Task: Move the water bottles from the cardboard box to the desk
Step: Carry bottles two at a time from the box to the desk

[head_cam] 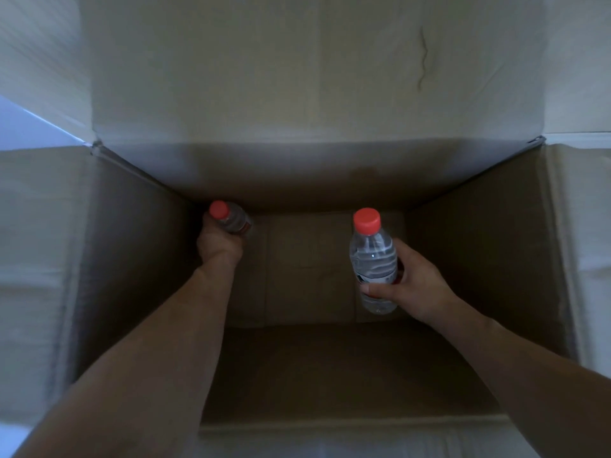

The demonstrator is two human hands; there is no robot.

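I look straight down into a deep open cardboard box (479, 259). My left hand (218, 242) reaches to the far left corner of the box floor and grips a clear water bottle with a red cap (231, 218). My right hand (420, 285) holds a second clear red-capped bottle (373, 259) by its label, upright and lifted above the box floor on the right side. Both forearms extend down inside the box. The desk is not in view.
The box's far flap (314, 77) stands up in front of me, and side flaps fold out to the left (39, 259) and right (588, 226). The brown box floor (307, 269) shows between the hands.
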